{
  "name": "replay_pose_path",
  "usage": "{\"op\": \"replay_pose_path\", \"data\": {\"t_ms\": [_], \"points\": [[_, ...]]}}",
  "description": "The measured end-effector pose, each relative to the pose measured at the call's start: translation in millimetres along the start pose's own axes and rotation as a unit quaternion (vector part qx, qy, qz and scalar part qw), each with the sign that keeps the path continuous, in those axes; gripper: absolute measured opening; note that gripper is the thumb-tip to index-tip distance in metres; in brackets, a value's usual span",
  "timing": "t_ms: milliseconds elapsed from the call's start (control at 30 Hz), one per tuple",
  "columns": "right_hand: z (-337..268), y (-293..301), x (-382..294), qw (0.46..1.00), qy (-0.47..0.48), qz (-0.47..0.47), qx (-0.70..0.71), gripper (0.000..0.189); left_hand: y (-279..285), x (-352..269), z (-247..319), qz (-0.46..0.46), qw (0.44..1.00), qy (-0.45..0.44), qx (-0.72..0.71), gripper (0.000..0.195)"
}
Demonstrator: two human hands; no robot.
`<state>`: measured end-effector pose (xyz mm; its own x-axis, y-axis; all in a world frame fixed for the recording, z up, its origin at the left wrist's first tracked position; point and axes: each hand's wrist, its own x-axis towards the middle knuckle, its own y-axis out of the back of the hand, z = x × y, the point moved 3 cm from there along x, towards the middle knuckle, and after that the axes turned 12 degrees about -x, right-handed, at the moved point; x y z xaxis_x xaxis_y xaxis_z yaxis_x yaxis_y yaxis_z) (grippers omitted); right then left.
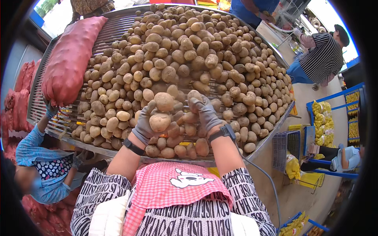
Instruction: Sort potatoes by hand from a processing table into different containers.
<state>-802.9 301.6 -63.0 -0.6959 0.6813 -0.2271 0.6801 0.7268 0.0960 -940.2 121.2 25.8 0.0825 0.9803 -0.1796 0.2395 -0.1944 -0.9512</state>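
Potatoes (183, 44) cover most of a slatted metal sorting table (112, 25) in front of me. Both my hands wear grey gloves and are above the near middle of the pile. My left hand (144, 122) is curled around two large potatoes, an upper potato (164, 101) and a lower potato (159, 122). In my right hand (206, 110) I grip a potato (194, 96) between thumb and fingers. Smaller potatoes (189, 129) lie between and below my hands, over slats that partly show.
A full red mesh sack (72, 59) lies on the table's left side, with a co-worker's gloved hand (51, 110) at its end. Other people stand around the far side and right. A cable (270, 180) runs from my right wrist. Crates (285, 147) and yellow bags stand at right.
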Motion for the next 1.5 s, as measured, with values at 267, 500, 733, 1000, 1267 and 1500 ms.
{"op": "replay_pose_path", "data": {"t_ms": [267, 500, 733, 1000, 1267, 1500], "points": [[-54.6, 36.2, -151.6, 0.992, 0.062, 0.097, -0.055, 0.068, -0.1, 23.8, -77.3, -0.034, 0.978, 0.159, 0.128, 0.088], [-29.5, 80.8, -289.2, 0.936, 0.06, 0.346, -0.008, 0.062, 54.9, 43.8, -166.9, 0.003, 0.927, 0.351, 0.133, 0.088], [5.0, 74.8, -441.7, 0.804, 0.036, 0.582, -0.115, 0.047, 76.3, 44.9, -295.5, 0.067, 0.795, 0.602, 0.035, 0.084], [58.6, 0.7, -545.2, 0.6, 0.214, 0.666, 0.388, 0.046, 140.0, -3.6, -395.4, 0.177, 0.665, 0.715, 0.124, 0.083], [56.3, -27.1, -595.6, 0.432, 0.341, 0.576, 0.605, 0.062, 178.6, -32.2, -414.8, 0.258, 0.642, 0.715, 0.097, 0.078], [74.2, -88.2, -641.5, 0.327, 0.307, 0.619, 0.644, 0.064, 168.7, 0.8, -423.4, 0.195, 0.657, 0.7, 0.201, 0.066]]}}
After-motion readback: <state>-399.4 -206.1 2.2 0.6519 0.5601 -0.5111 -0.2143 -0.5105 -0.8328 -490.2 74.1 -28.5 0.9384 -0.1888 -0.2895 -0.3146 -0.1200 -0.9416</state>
